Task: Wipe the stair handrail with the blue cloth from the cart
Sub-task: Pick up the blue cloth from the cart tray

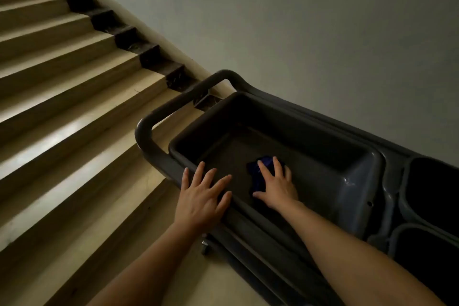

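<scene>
A flight of pale stairs (74, 97) climbs away on the left, with a plain wall (298, 20) on the right; no handrail is in view, so the wiping itself looks not yet begun. Against the wall stands the grey cart (367, 176), its push handle (159, 117) curving toward the steps and its big top tray (310, 131) open to the camera. To the right of the tray are two darker bins (432, 186), their contents too dim to tell.

The left hand (202, 196) lies flat on the near rim of the tray, fingers spread, gripping nothing and seemingly steadying the cart. The right hand (275, 184) reaches down into the tray and rests on top of the blue cloth (258, 174), which sits crumpled on the tray floor near the front wall. Its grip is spread over the cloth, fingers extended and not yet gathered around it, so I judge the cloth touched but not yet picked up.

The cloth lies directly beneath the right palm, showing mostly on the thumb side and past the fingertips. As a bunched lump it has no clear long axis. The right hand is plainly the nearer one; closing the fingers downward should be enough to gather it
</scene>
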